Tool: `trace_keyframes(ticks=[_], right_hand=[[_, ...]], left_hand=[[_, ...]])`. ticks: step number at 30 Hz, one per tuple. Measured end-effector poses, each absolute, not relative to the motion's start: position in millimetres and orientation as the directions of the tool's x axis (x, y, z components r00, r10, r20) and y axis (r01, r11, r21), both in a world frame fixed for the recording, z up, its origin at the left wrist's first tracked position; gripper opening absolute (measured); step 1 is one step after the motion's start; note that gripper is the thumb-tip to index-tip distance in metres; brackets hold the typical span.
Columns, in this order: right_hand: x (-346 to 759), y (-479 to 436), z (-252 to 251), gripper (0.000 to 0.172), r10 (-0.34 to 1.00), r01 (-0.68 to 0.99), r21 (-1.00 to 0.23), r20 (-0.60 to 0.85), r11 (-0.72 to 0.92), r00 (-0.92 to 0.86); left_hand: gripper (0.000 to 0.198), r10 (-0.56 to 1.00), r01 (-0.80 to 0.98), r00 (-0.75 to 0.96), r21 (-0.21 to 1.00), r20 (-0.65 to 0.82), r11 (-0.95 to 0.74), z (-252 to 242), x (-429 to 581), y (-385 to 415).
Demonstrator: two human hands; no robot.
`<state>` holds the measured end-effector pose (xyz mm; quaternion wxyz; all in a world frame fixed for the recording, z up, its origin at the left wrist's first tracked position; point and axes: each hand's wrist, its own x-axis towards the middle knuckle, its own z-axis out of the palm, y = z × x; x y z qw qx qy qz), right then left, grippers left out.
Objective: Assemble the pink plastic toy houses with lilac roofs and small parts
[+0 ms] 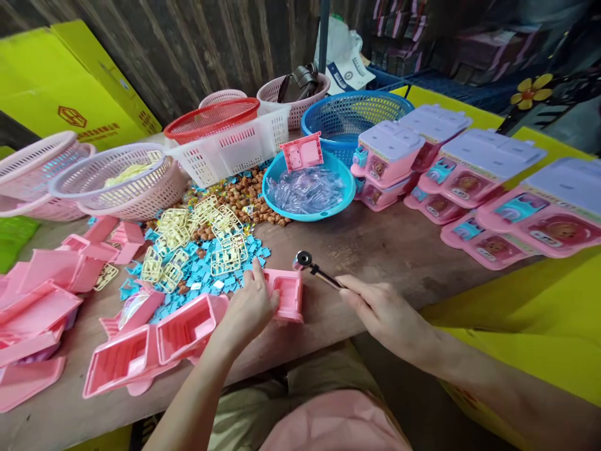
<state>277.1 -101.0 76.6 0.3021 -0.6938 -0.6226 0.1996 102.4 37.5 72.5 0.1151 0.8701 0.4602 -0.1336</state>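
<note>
My right hand (378, 308) grips the handle of a small hammer (323, 274), a metal tool with a round head. The hammer's head hangs beside the right end of a pink plastic part (288, 294), apart from the table. My left hand (253, 297) grasps that part at its left side, with one finger pointing away from me; its thumb side is partly hidden. Left of the hand lie open pink plastic housings (188, 329) and small blue plastic pieces (200, 269). Cream-coloured part frames (228, 254) rest on the blue pieces.
Beyond the hands stands a turquoise basin (345, 199) of clear plastic pieces, with a pink panel (303, 153) on its rim. Finished-looking pink and lilac toy boxes (474, 166) are stacked at right. Baskets (225, 147) line the back; pink parts (37, 304) pile at left.
</note>
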Motion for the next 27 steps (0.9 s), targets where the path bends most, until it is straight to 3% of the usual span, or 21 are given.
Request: trace_keyframes(ticks=[4, 6, 14, 20, 25, 27], right_hand=[[271, -107, 93, 0.03, 0.931, 0.731, -0.675, 0.32, 0.096, 0.173], [268, -108, 86, 0.03, 0.917, 0.745, -0.655, 0.363, 0.124, 0.167], [264, -113, 74, 0.03, 0.922, 0.781, -0.608, 0.367, 0.14, 0.12], [267, -112, 69, 0.031, 0.988, 0.823, -0.567, 0.143, 0.033, 0.058], [264, -123, 76, 0.032, 0.956, 0.794, -0.592, 0.289, 0.138, 0.049], [263, -128, 74, 0.032, 0.963, 0.809, -0.561, 0.268, 0.173, -0.02]], left_hand=[[0.061, 0.77, 0.837, 0.529, 0.067, -0.357, -0.543, 75, 103, 36], [0.061, 0.767, 0.841, 0.521, 0.076, -0.375, -0.535, 76, 103, 36], [0.061, 0.745, 0.821, 0.553, 0.089, -0.374, -0.564, 74, 103, 36], [0.06, 0.761, 0.835, 0.535, 0.093, -0.367, -0.542, 75, 102, 35], [0.061, 0.766, 0.851, 0.51, 0.101, -0.391, -0.515, 81, 105, 34], [0.059, 0.763, 0.859, 0.495, 0.1, -0.416, -0.503, 84, 107, 33]])
